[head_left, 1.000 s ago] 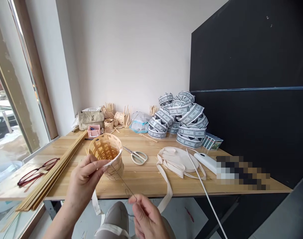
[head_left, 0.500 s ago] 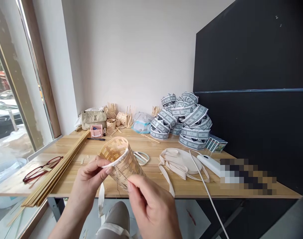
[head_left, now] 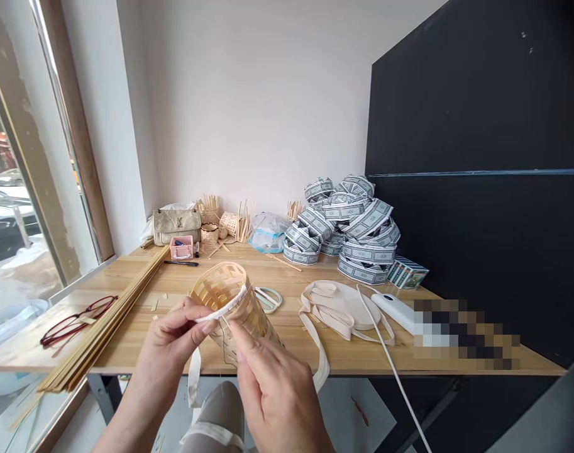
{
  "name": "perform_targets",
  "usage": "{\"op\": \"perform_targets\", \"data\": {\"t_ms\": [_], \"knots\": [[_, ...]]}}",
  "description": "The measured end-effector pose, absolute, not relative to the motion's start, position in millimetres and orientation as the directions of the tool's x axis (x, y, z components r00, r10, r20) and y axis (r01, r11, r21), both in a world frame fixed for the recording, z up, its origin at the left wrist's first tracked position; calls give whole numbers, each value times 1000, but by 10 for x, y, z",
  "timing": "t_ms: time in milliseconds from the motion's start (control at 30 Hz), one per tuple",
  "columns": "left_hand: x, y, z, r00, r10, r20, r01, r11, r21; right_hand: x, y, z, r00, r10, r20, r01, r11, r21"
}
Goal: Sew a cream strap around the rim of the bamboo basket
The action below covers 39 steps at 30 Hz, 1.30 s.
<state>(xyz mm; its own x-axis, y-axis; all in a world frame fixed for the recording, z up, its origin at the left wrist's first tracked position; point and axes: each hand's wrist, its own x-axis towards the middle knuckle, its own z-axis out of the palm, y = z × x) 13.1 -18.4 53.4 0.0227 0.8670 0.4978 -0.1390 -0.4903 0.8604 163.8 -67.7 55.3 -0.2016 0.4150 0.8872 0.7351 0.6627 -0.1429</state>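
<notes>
A small woven bamboo basket [head_left: 256, 313] is tilted above the table's front edge, its open mouth up and towards the left. White cloth tape [head_left: 230, 304] covers the near part of its rim, and a loose end hangs down below my left hand. My left hand [head_left: 180, 330] pinches the taped rim between thumb and fingers. Just to the right, my right hand [head_left: 272, 380] is closed in a pinch on a thin needle [head_left: 226, 322], its tip at the tape's lower edge. Dark thread [head_left: 224, 349] dangles in a loop against the basket wall.
Left on the table are red glasses [head_left: 79, 321] and long bamboo strips [head_left: 112, 308]. Scissors [head_left: 268, 299] lie behind the basket. A tape roll [head_left: 343, 305] and a white rod [head_left: 390, 365] are to the right. Patterned band rolls [head_left: 347, 226] are piled at the back.
My right hand has moved up and left, closer to the taped rim and my left hand. The basket has shifted slightly right. My left hand keeps its pinch.
</notes>
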Motion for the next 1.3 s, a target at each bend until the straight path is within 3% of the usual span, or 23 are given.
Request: {"op": "perform_targets", "data": {"t_ms": [233, 400, 500, 600, 733, 833, 1100, 1300], "knots": [[120, -175, 516, 16, 858, 514, -86, -511, 855, 1633, -665, 566, -212, 424, 881, 729, 669, -146], [113, -190, 543, 17, 787, 617, 48, -617, 786, 1647, -673, 552, -194, 443, 875, 711, 679, -185], [109, -218, 587, 49, 685, 727, 170, -723, 670, 1649, -686, 553, -178, 467, 866, 687, 689, -230], [121, -261, 607, 89, 532, 842, 335, -812, 478, 1641, -702, 537, -111, 513, 851, 685, 660, -309], [163, -319, 539, 158, 382, 910, 528, -812, 249, 1634, -731, 453, 54, 585, 809, 632, 607, -481], [199, -346, 459, 220, 340, 914, 605, -783, 146, 1640, -761, 382, 143, 619, 772, 581, 579, -572], [280, -383, 378, 289, 334, 897, 623, -777, 89, 1619, -757, 327, 192, 634, 749, 593, 534, -603], [293, -333, 288, 305, 351, 885, 648, -758, 77, 1617, -726, 288, 166, 717, 677, 643, 442, -626]]}}
